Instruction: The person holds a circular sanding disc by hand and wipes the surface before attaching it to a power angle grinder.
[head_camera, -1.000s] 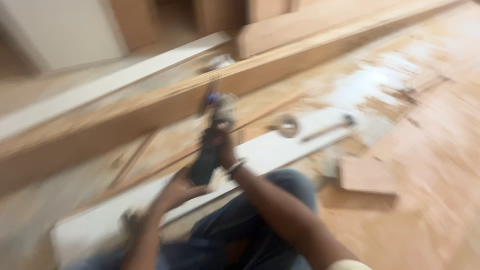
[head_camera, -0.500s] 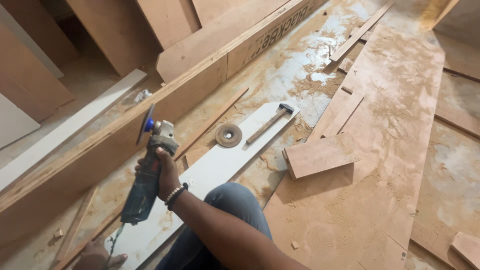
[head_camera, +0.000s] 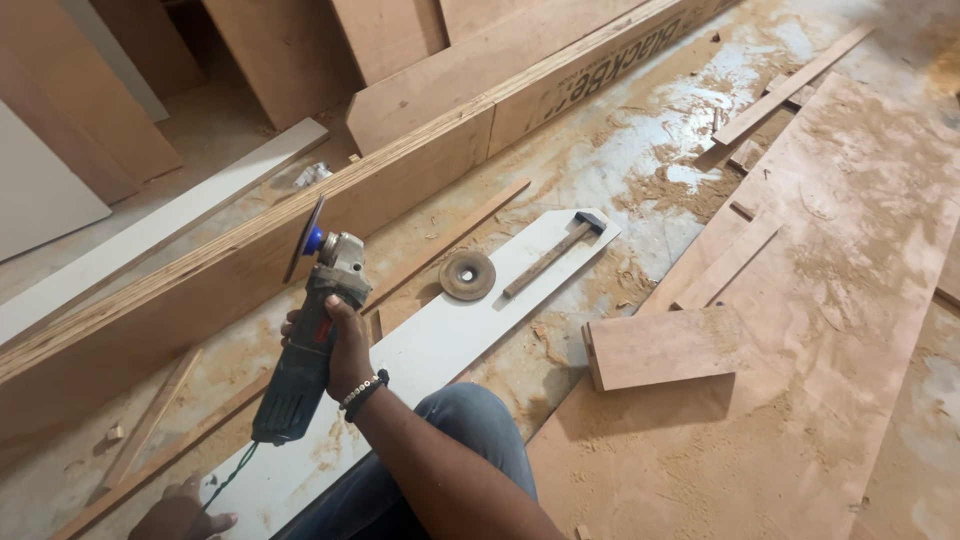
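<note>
Right hand (head_camera: 340, 345) is closed around the body of an angle grinder (head_camera: 305, 350), which is held clear of the floor, tilted, with its disc (head_camera: 303, 238) uppermost and close to the face of a long plywood beam (head_camera: 250, 260). A beaded bracelet (head_camera: 362, 390) is worn at that wrist. Left hand (head_camera: 180, 515) is seen only in part at the lower edge of the frame, resting low beside the green cord (head_camera: 232, 478) that trails from the grinder's tail — whether it is open or closed cannot be told.

A white board (head_camera: 440, 335) lies flat on the floor beneath the grinder, running from the lower left up toward the centre. Two items are noted lying on it: a round rusty disc (head_camera: 467, 275) and, just beside that, a hammer (head_camera: 555, 253) with a wooden handle, its head toward the board's far end. A knee in blue jeans (head_camera: 470, 420) is placed against the board's near edge.

To the right, a short wooden block (head_camera: 665, 347) rests on a wide plywood sheet (head_camera: 830, 300) — both dusted with sawdust. Thin wooden strips (head_camera: 785, 85) and sawdust are scattered across the floor (head_camera: 640, 150) beyond.
</note>
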